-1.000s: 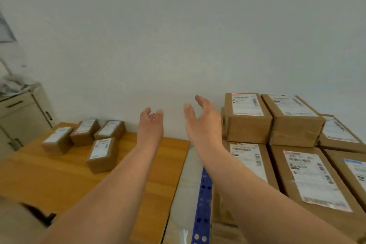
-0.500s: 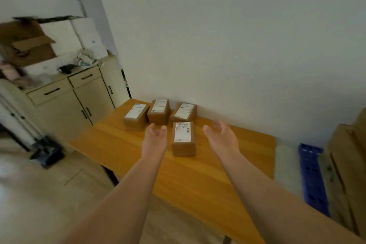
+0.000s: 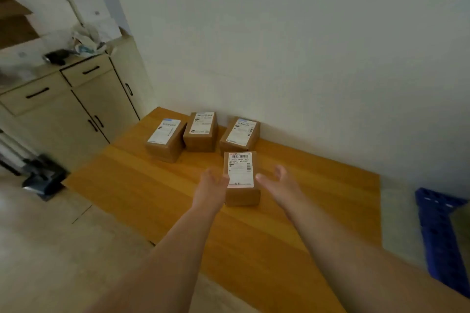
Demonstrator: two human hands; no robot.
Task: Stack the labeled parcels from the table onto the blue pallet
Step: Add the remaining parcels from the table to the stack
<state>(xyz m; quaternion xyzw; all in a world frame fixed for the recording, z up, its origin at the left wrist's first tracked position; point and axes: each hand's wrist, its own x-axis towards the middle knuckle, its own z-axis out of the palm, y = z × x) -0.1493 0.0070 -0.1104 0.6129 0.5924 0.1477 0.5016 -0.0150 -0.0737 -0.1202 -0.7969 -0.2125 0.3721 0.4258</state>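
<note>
Cardboard first: my left hand (image 3: 212, 185) and right hand (image 3: 276, 181) flank the nearest brown cardboard parcel with a white shipping label (image 3: 241, 178), one on each long side. Both hands are relaxed and spread, nothing gripped yet. Left fingertips look at or just touching the left face; blur, can't confirm contact. Right hand sits just beside the right face, apart from it.

That parcel lies flat on the orange-brown wooden table (image 3: 178, 198), label up, near the middle.

Handling guess: small, stiff box, probably light, taped kraft surface with fair friction. Label is glossier, so I'd keep off it. Best hold: palms squeezing the two long side faces, fingers wrapping under the far bottom edge. Contents unknown, so no dropping.

Further out, three more labelled brown parcels in a row by the far wall: left one (image 3: 165, 141), middle one (image 3: 201, 132), right one (image 3: 240, 134). All closed; contents hidden.

Blue perforated plastic pallet (image 3: 437, 231) is at the right edge, well apart from the table, mostly out of view.

Far left: beige cabinet with black handles (image 3: 76, 109), closed, clutter on top.
</note>
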